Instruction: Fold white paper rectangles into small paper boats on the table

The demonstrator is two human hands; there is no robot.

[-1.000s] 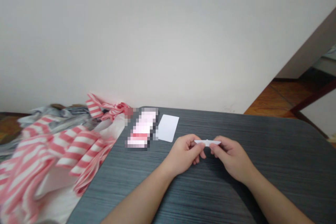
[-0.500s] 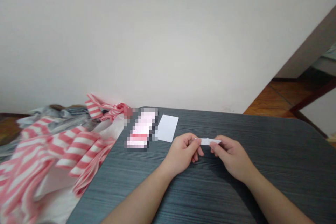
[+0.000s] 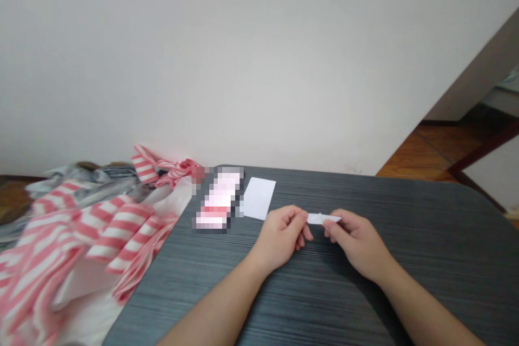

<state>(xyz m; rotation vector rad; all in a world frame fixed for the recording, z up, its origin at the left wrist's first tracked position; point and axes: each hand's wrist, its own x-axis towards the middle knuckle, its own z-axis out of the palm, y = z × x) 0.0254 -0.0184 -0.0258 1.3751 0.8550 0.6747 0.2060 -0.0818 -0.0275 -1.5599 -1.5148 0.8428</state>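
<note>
A small folded piece of white paper (image 3: 322, 218) is held just above the dark grey table (image 3: 425, 238), stretched between both hands. My left hand (image 3: 284, 238) pinches its left end with curled fingers. Its right end is pinched by my right hand (image 3: 357, 243), thumb on top. Both wrists rest on the tabletop near the middle.
A white card (image 3: 259, 198) lies on the table beyond my left hand, beside a blurred pink-and-white object (image 3: 219, 200). Pink-and-white striped cloth (image 3: 81, 238) is piled past the table's left edge. A pale wall stands behind; wooden floor (image 3: 441, 151) shows at the right.
My left fingers have slid rightward along the paper, covering more of its left end. The hands and paper otherwise stay in place.
</note>
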